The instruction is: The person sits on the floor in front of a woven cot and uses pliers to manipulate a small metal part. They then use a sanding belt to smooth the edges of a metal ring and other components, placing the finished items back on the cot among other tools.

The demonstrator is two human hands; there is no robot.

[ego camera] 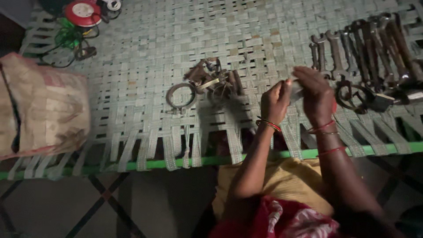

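At the far left of the frame a worn tan sack point(42, 110) lies on the woven strap cot point(145, 39), and in the upper left a red reel point(83, 12) sits beside green cord point(68, 37). Toward the centre, a metal ring clamp point(181, 96) lies flat, touching a small heap of rusty metal parts point(216, 79) just to its right.

Right of centre, the left hand point(274, 102) and the right hand point(317, 94) are raised together over the cot's near edge, fingers curled inward. Between them they pinch a small pale object point(295, 90); it is blurred and mostly hidden, so its kind cannot be told. It sits at the fingertips of both hands, above the straps rather than resting on them, near the heap and just left of the tools.

To handle it well, it seems wise to keep it low over the webbing and gripped firmly from both sides, since a small piece could slip through the gaps between the straps.

In the upper right, a row of dark spanners point(361, 48) lies side by side, with a dark ring-shaped part point(352, 97) just beside the right hand.
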